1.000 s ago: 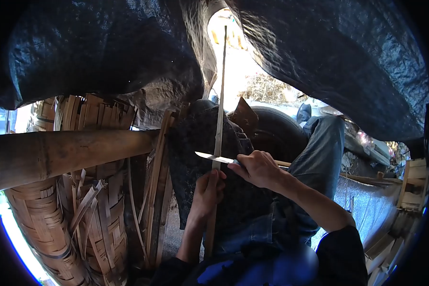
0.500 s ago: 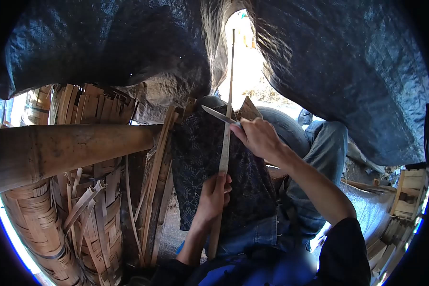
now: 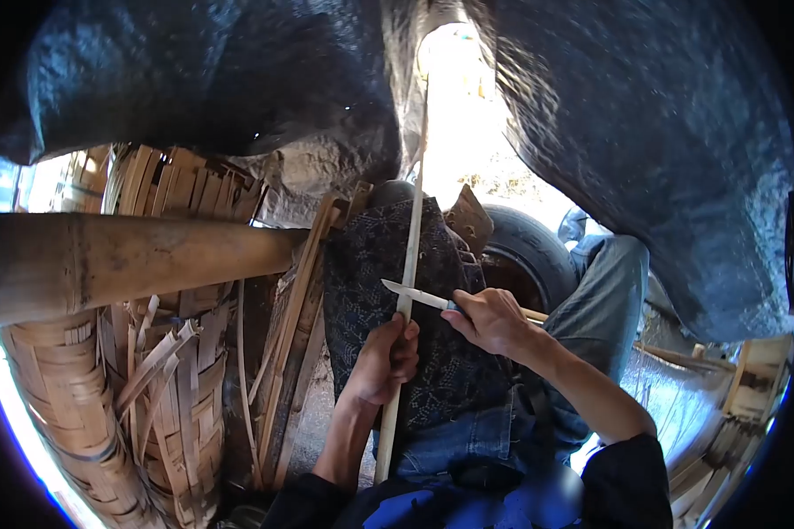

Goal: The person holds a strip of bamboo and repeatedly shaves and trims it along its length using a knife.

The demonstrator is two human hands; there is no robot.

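Note:
A long pale bamboo strip (image 3: pixel 413 238) runs from my lap up toward the bright gap in the sheeting. My left hand (image 3: pixel 385 360) is closed round its lower part, thumb lying along it. In my right hand (image 3: pixel 496 323) is a knife (image 3: pixel 423 296), gripped by its handle, which the fingers mostly hide. The blade points left and lies across the strip, just above my left thumb. Beneath the strip, a dark patterned cloth (image 3: pixel 362 264) covers my leg.
A thick bamboo pole (image 3: pixel 150 260) juts in from the left. Woven bamboo baskets (image 3: pixel 62 379) and split slats (image 3: pixel 295 335) stand below and beside it. Dark plastic sheeting (image 3: pixel 644 132) hangs overhead. A tyre (image 3: pixel 529 247) sits beyond my knee (image 3: pixel 613 273).
My right hand has drawn the knife down along the strip, from well above my left hand to just over its thumb. The view has shifted slightly.

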